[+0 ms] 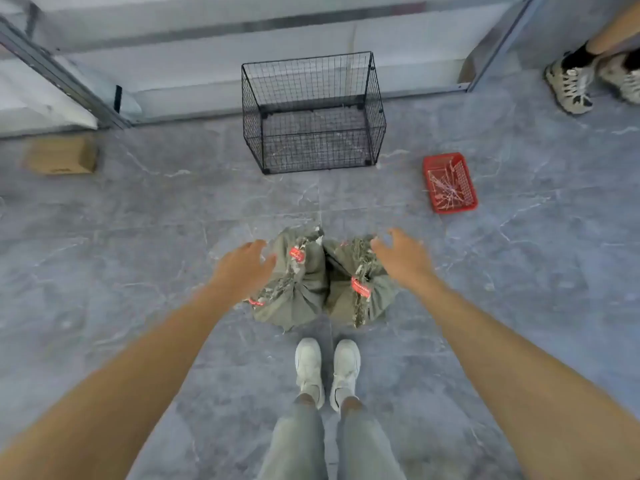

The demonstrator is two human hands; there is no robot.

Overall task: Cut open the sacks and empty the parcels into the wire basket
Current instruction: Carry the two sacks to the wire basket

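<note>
Two tied sacks [298,292] are sitting on the floor, well short of the wire basket [375,109]. The left grip [242,268] and right grip [398,258] are hovering above, spread, empty. The cloth is looking soft, probably heavy: take the bunched necks.

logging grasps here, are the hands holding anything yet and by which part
Nothing is held. The left hand and right hand are open, fingers spread, close to the two tied sacks.
</note>
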